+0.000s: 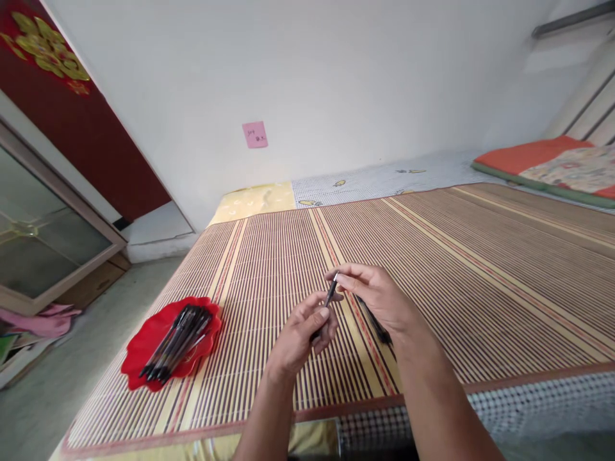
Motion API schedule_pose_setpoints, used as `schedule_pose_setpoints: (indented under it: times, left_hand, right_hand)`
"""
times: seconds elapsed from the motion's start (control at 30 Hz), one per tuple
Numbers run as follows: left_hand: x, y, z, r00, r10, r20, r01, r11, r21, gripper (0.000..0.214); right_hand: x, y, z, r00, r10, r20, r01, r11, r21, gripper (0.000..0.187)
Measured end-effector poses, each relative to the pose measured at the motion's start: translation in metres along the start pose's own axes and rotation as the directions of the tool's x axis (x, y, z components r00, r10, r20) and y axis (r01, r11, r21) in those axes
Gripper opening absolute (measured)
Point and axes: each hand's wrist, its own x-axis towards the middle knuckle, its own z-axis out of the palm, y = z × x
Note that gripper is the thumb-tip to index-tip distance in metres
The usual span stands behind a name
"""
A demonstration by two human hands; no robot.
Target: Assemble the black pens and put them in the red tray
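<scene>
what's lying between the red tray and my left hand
In the head view, a stretch of striped mat lies between the red tray and your left hand, which holds a dark pen.

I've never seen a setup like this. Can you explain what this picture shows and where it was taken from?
No machine here: just a person's bare left hand and right hand. The picture comes from a camera worn on that person's head, looking forward and down. The left hand holds the lower part of a black pen, while the right hand pinches its upper end. Under them lies a striped mat with a red plate toward the left, holding a bunch of pens. A dark, thin thing lies on the mat, partly hidden by the right hand.
</scene>
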Motion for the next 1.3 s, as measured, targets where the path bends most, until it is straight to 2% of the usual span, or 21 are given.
schedule_pose_setpoints:
  times: [0.17,0.3,0.4,0.57,0.73,0.87,0.97,1.2,1.3]
  left_hand:
    - [0.000,-0.002,0.000,1.000,-0.015,-0.017,0.015,1.000,0.004,0.035]
    - [0.000,-0.001,0.001,1.000,-0.008,-0.012,0.008,1.000,0.005,0.034]
    - [0.000,0.000,0.002,1.000,0.013,-0.016,-0.013,1.000,-0.002,0.032]
    - [0.001,-0.001,0.002,1.000,-0.001,-0.023,0.001,1.000,0.005,0.033]
    - [0.001,-0.002,0.001,1.000,-0.005,-0.013,0.005,1.000,-0.010,0.033]
    - [0.001,-0.001,0.000,1.000,0.013,-0.004,-0.013,1.000,-0.017,0.032]
    - [0.002,-0.002,0.000,1.000,0.028,0.002,-0.028,0.999,-0.020,0.030]
    - [0.002,-0.002,-0.001,1.000,0.025,0.008,-0.025,1.000,-0.004,0.030]
    - [0.002,-0.002,-0.001,1.000,0.027,0.001,-0.027,1.000,-0.007,0.031]
  right_hand:
    - [0.003,0.004,0.002,0.999,0.025,-0.042,-0.023,0.999,0.049,0.022]
    - [0.002,0.004,0.001,0.996,0.006,-0.085,-0.008,1.000,-0.021,0.028]
    - [0.001,0.002,0.000,0.996,-0.017,-0.082,0.013,0.998,-0.057,0.025]
    - [0.002,0.006,-0.002,0.999,0.008,-0.048,-0.007,1.000,0.010,0.017]
    - [0.004,0.011,-0.002,0.992,0.034,-0.123,-0.035,0.999,-0.006,0.028]
    - [0.003,0.008,-0.005,0.997,0.022,-0.073,-0.028,0.997,-0.074,0.026]
    - [0.002,0.007,-0.005,0.999,0.025,-0.035,-0.026,0.999,-0.042,0.020]
    - [0.003,0.011,-0.004,0.993,0.065,-0.099,-0.069,0.997,-0.040,0.025]
    - [0.003,0.009,-0.004,0.997,0.041,-0.061,-0.045,0.997,-0.066,0.025]
